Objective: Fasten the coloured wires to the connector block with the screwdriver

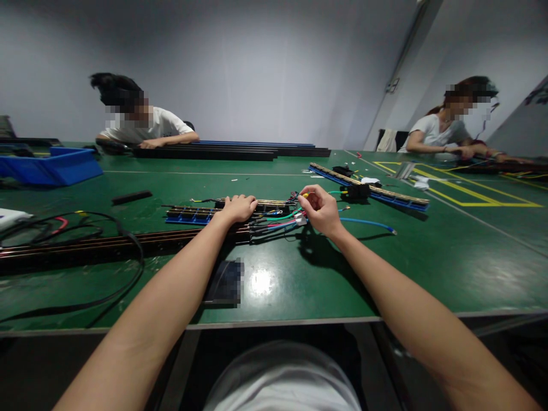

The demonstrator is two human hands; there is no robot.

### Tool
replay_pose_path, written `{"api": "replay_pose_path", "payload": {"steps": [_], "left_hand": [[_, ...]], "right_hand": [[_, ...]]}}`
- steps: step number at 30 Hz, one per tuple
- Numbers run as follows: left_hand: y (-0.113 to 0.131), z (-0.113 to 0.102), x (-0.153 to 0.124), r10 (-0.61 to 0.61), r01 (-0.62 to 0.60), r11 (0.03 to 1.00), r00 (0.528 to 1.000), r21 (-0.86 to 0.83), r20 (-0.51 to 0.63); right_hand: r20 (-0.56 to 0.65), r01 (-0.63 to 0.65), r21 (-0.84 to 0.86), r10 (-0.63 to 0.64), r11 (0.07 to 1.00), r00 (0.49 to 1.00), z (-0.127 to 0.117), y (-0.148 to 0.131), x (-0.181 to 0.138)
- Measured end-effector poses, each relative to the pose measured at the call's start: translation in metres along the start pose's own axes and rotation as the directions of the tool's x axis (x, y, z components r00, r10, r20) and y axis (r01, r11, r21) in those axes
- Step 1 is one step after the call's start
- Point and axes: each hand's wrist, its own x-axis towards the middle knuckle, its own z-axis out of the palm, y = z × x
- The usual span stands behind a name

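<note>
My left hand lies palm down, fingers stretched out, across a blue and black rail with metal strips. Just in front of it runs a long black rail with copper-coloured strips, and colored wires come out of its right end. My right hand is closed in a pinch at the right end of these wires. A small yellow piece of a wire shows at its thumb and forefinger. Beside the hand is a white connector. A blue wire with a metal end stretches off to the right.
Another blue rail lies back right, with a black part against it. Black cable loops at left near a blue bin. A dark flat object lies near the front edge. Two people work across the green table.
</note>
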Motion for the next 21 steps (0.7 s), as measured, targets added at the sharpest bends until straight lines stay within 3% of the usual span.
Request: {"api": "replay_pose_path", "payload": {"steps": [5,13,18,21], "left_hand": [[0.002,-0.001,-0.001,-0.004,0.004,1.000,1.000,-0.008,0.003],[0.002,-0.001,0.001,-0.012,0.011,1.000,1.000,0.015,0.010],[0.003,-0.002,0.000,-0.010,0.010,1.000,1.000,0.017,0.007],[0.003,-0.002,-0.001,-0.013,0.013,1.000,1.000,0.016,0.008]], "right_hand": [[0.188,0.054,-0.038,-0.046,0.998,0.981,0.001,0.006,-0.003],[0.462,0.418,-0.209,-0.287,0.884,0.839,-0.003,0.014,0.001],[0.652,0.553,-0.347,-0.229,0.757,0.723,0.002,0.004,-0.001],[0.693,0.596,-0.411,-0.188,0.690,0.696,0.004,-0.002,-0.004]]}}
